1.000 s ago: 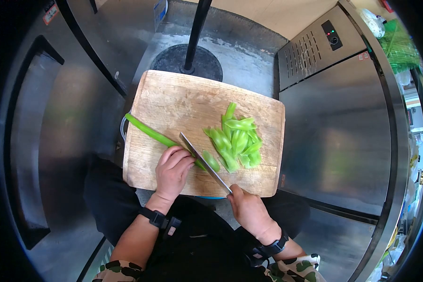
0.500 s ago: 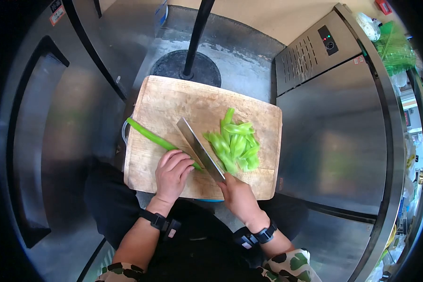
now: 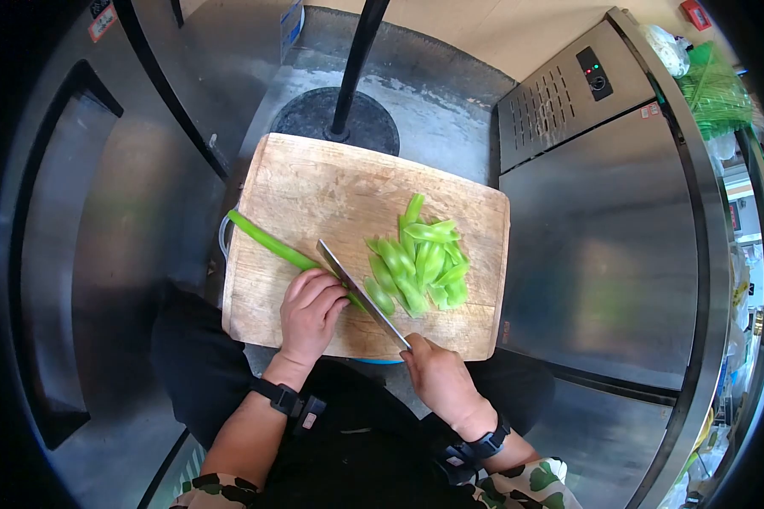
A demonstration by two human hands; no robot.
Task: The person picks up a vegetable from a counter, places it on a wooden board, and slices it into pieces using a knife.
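1. Green stalk point(image 3: 267, 240) lies on the cutting board point(image 3: 314, 182), its long axis running up-left away from the left hand point(image 3: 308, 314), whose curled fingers press its near end.
2. Right hand point(image 3: 433, 377), grip closed round the knife point(image 3: 361, 293), sets the blade just beside those knuckles.
3. Cut slices point(image 3: 420, 263) lie beyond the blade, to its right.

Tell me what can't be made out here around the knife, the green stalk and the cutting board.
Head view only:
- Knife handle: hidden inside the right hand.
- Green stalk end at the blade: covered by the left hand.
- Cutting board support: hidden beneath the board.
- Black pole top: cut off by the frame edge.
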